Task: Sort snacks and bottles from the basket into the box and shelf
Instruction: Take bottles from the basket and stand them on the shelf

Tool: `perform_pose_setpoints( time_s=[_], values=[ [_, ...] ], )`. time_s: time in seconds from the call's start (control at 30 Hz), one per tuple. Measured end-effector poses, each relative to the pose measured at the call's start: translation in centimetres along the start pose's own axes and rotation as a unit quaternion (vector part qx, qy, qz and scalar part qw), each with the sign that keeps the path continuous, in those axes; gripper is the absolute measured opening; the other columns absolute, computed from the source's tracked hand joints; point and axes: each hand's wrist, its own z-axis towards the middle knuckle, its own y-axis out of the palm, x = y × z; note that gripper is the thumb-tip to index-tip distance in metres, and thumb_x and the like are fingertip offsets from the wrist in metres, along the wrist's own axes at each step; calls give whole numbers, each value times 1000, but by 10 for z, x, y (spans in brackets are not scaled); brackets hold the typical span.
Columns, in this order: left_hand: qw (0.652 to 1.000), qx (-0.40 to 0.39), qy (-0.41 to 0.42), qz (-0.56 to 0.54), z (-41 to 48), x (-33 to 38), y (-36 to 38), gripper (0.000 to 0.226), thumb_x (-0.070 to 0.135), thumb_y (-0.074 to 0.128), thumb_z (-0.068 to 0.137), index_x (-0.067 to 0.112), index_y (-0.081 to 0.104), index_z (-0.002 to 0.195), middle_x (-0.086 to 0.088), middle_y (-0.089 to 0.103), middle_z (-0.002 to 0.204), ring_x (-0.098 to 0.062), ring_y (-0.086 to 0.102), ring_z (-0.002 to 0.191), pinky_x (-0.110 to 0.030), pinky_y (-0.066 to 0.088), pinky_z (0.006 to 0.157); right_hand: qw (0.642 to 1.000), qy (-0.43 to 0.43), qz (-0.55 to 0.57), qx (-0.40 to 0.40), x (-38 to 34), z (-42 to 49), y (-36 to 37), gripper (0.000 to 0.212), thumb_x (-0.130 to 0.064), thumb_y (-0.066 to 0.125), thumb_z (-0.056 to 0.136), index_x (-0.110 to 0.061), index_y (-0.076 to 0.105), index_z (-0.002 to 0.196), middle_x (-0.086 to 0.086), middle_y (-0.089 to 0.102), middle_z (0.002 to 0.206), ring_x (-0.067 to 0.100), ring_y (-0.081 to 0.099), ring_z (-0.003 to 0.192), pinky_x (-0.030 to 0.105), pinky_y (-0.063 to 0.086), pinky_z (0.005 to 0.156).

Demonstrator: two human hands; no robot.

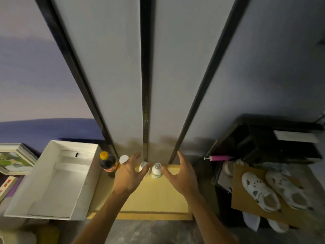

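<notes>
A pale wooden shelf (154, 199) runs along the wall below me. Upright at its back stand a dark cola bottle with a yellow cap (108, 163), a white-capped bottle (124, 159), and two small white drink bottles (142, 166) (156, 170). My left hand (129, 175) hovers over the shelf with fingers spread, its fingertips right by the left small bottle. My right hand (182, 175) is spread too, its thumb close beside the right small bottle. Neither hand holds anything. An open white cardboard box (52, 180) lies to the left, empty. The basket is out of view.
Grey wall panels with black strips (145, 85) rise behind the shelf. Framed pictures (15, 159) lie far left. At the right stand a black rack (263, 138), a pink-handled tool (219, 157) and white clogs (260, 192) on cardboard.
</notes>
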Motion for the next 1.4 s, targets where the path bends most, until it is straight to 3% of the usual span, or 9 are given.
perform_pose_setpoints(
  time_s=[0.1, 0.17, 0.27, 0.4, 0.6, 0.7, 0.83, 1.17, 1.4],
  values=[
    [998, -28, 46, 38, -5, 20, -38, 91, 94, 42, 80, 32, 48, 146, -8, 76, 113, -30, 75, 98, -42, 61, 80, 1000, 1, -11, 13, -24, -25, -46, 103, -78, 68, 85, -31, 24, 167, -4, 35, 171, 20, 39, 154, 38, 42, 116],
    [994, -51, 81, 57, -7, 29, -58, 97, 99, 35, 77, 34, 42, 148, -6, 73, 125, -32, 72, 107, -46, 61, 87, 999, 10, -15, 35, -38, -45, -74, 104, -80, 66, 84, -30, 25, 165, -4, 36, 170, 19, 39, 154, 41, 44, 118],
    [984, -83, 146, 55, -12, 47, -79, 98, 99, 40, 77, 38, 37, 153, 1, 57, 151, -32, 61, 129, -53, 57, 101, 995, 39, -26, 93, -55, -83, -110, 106, -83, 64, 82, -27, 28, 164, -1, 41, 166, 20, 43, 151, 38, 45, 117],
    [967, -130, 211, 50, -40, 90, -99, 92, 87, 58, 82, 39, 34, 157, -1, 47, 162, -34, 54, 139, -55, 52, 109, 975, 97, -54, 192, -58, -141, -141, 108, -94, 55, 80, -28, 29, 162, 0, 43, 163, 22, 44, 149, 38, 42, 118],
    [940, -153, 305, 5, -107, 156, -96, 82, 76, 65, 88, 27, 46, 151, -4, 54, 153, -27, 57, 133, -47, 51, 106, 936, 178, -25, 301, -36, -261, -183, 117, -104, 44, 71, -28, 32, 159, 0, 47, 160, 24, 51, 143, 42, 50, 111],
    [923, -176, 342, -14, -147, 178, -82, 79, 80, 60, 86, 28, 48, 144, -2, 58, 144, -25, 60, 124, -45, 54, 100, 916, 201, -41, 345, -26, -328, -203, 92, -88, 61, 83, -36, 39, 155, -7, 49, 157, 21, 52, 141, 41, 51, 106],
    [899, -198, 389, -15, -205, 204, -57, 84, 79, 61, 86, 23, 49, 147, -4, 60, 144, -27, 60, 128, -44, 52, 107, 876, 297, -55, 377, -7, -417, -215, 107, -91, 55, 78, -25, 38, 160, 2, 48, 161, 29, 54, 140, 45, 52, 107],
    [843, -272, 462, 43, -359, 224, -26, 104, 92, 46, 81, 21, 43, 156, -3, 47, 161, -24, 47, 147, -51, 43, 118, 832, 408, -23, 375, 31, -597, -193, 107, -85, 61, 84, -25, 28, 166, 4, 40, 169, 31, 50, 145, 43, 49, 110],
    [839, -307, 448, 39, -410, 221, 14, 105, 92, 52, 80, 16, 49, 153, -8, 55, 155, -27, 54, 141, -46, 48, 111, 825, 460, -10, 328, 74, -613, -179, 125, -106, 40, 68, -30, 25, 166, 4, 43, 166, 31, 54, 140, 49, 52, 110]
  ],
)
